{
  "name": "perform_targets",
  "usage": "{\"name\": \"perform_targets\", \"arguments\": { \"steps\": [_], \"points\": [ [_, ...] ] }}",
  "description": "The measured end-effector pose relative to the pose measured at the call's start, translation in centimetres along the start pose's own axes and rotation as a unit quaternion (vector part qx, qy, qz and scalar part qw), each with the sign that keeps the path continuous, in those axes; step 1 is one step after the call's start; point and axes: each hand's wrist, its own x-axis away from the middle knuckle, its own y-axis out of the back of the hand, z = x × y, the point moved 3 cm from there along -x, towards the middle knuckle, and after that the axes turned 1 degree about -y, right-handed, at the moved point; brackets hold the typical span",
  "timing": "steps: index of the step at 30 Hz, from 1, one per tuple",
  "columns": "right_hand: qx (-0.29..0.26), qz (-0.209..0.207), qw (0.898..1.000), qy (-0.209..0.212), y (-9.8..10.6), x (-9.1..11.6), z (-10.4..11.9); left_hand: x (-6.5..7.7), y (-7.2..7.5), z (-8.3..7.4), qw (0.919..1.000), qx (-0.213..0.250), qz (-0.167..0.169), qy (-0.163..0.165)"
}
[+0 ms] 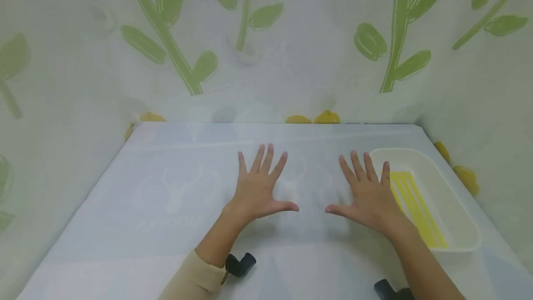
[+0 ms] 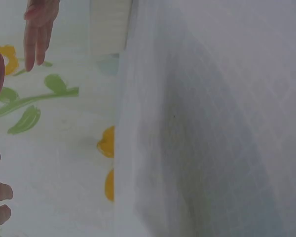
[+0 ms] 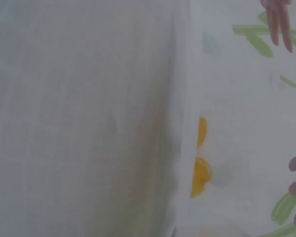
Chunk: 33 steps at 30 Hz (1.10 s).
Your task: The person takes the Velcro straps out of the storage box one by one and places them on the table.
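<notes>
My left hand (image 1: 257, 192) is held above the middle of the table with its fingers spread and its thumb pointing right. To its right, my right hand (image 1: 370, 198) has its fingers spread too, the thumb pointing left. Neither hand holds anything. A white tray (image 1: 455, 207) stands on the table beside the right hand, which covers part of its left side in the head view. Inside the tray lies something flat and yellow with stripes (image 1: 420, 212). Each wrist view shows only some fingertips of its own hand at the edge, with the other hand farther off.
A pale cloth with faint patterns covers the table (image 1: 166, 226). Behind it and at both sides rise white curtains (image 1: 300, 59) printed with green leaves and yellow flowers. Small black devices (image 1: 240, 265) are at both wrists.
</notes>
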Motion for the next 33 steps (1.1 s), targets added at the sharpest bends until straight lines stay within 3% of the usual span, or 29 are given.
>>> {"name": "perform_targets", "arguments": {
  "steps": [5, 19, 33],
  "points": [
    [0.005, 0.005, 1.000, -0.012, 0.4, 0.5, -1.0, -0.6, -0.3, -0.8, 0.9999, -0.002, 0.015, 0.000],
    [0.015, -0.017, 0.999, -0.036, 2.1, 2.6, -4.4, -2.5, 0.2, -3.0, 0.9999, -0.002, 0.004, -0.015],
    [0.042, -0.001, 0.997, -0.067, 2.8, 5.1, -8.1, -4.5, -0.3, -7.0, 0.9982, 0.007, 0.030, -0.051]
  ]
}}
